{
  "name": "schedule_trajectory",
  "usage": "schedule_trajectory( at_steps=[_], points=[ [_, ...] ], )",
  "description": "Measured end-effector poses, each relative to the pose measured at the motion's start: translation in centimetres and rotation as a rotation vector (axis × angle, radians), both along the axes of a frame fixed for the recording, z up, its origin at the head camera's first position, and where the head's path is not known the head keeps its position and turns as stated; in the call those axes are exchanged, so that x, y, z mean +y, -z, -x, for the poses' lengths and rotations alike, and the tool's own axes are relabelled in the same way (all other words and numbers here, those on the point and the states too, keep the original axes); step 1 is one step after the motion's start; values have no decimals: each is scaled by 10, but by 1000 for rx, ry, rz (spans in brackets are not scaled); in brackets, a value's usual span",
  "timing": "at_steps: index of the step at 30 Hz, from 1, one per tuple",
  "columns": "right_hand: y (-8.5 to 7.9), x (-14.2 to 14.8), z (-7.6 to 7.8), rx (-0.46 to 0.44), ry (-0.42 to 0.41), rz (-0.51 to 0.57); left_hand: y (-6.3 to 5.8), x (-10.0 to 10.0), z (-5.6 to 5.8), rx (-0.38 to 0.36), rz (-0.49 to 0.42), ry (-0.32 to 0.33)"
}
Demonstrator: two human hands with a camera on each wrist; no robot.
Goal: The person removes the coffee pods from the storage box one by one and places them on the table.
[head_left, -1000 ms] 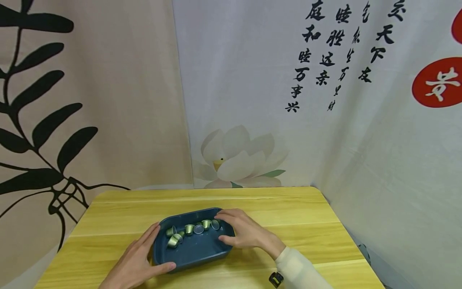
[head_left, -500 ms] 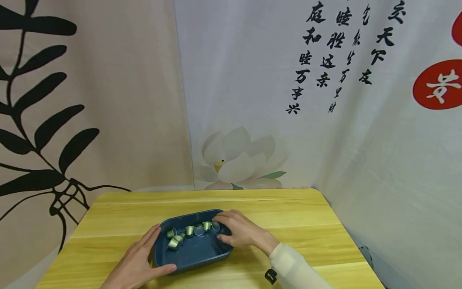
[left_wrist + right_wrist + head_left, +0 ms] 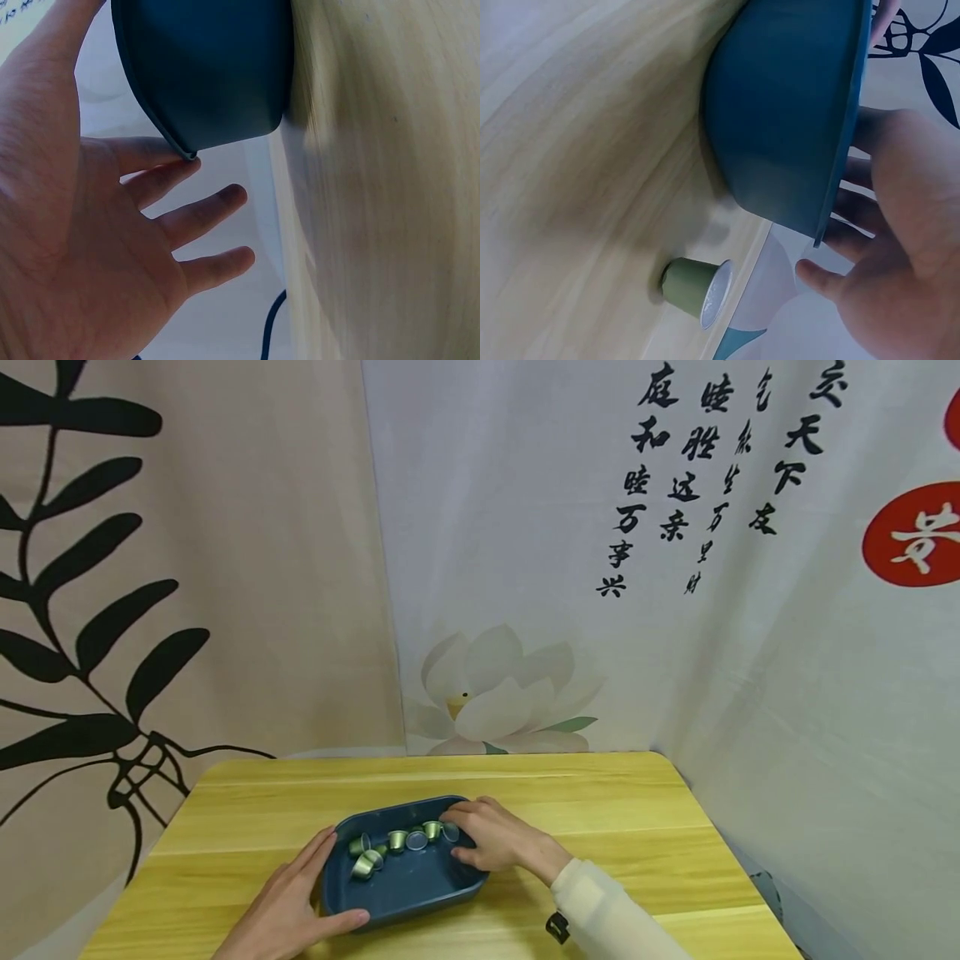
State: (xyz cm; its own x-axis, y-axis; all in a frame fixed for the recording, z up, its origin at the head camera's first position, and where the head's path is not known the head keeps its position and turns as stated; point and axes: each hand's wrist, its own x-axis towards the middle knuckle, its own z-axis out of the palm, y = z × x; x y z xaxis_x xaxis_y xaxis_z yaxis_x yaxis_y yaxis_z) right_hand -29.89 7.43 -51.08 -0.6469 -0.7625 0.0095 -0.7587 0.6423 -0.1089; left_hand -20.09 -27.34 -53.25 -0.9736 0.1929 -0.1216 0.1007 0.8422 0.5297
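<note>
A dark blue tray [image 3: 408,893] with rounded corners sits on the table, holding several green coffee capsules [image 3: 367,864] along its far and left sides. My left hand [image 3: 285,897] spans the tray's left end, fingers extended along the rim and thumb on the near edge. In the left wrist view, fingertips of the left hand [image 3: 90,240] touch the rim's corner. My right hand [image 3: 498,837] reaches over the right end, fingers bent inside beside a capsule [image 3: 451,832], thumb apart from them. In the right wrist view, the tray wall hides the tips of the right hand [image 3: 892,225].
Beside the tray, another green capsule [image 3: 694,289] is on the table in the right wrist view. The wooden table [image 3: 600,827] ends at a curtain [image 3: 517,527] behind. A dark cable [image 3: 271,330] hangs past the edge in the left wrist view.
My right hand has moved slightly left, further over the tray's interior. The left hand stays at the tray's left end, and the capsules keep their places.
</note>
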Motion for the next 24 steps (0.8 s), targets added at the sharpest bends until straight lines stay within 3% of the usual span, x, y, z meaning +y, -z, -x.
schedule_trajectory(
  at_steps=[16, 24],
  points=[
    [2, -7, 3, -12, -6, -58, 0, 2, 1, -24, 3, -12],
    [2, -11, 3, 24, -12, -69, 1, 1, 0, -18, 3, -12]
  ],
)
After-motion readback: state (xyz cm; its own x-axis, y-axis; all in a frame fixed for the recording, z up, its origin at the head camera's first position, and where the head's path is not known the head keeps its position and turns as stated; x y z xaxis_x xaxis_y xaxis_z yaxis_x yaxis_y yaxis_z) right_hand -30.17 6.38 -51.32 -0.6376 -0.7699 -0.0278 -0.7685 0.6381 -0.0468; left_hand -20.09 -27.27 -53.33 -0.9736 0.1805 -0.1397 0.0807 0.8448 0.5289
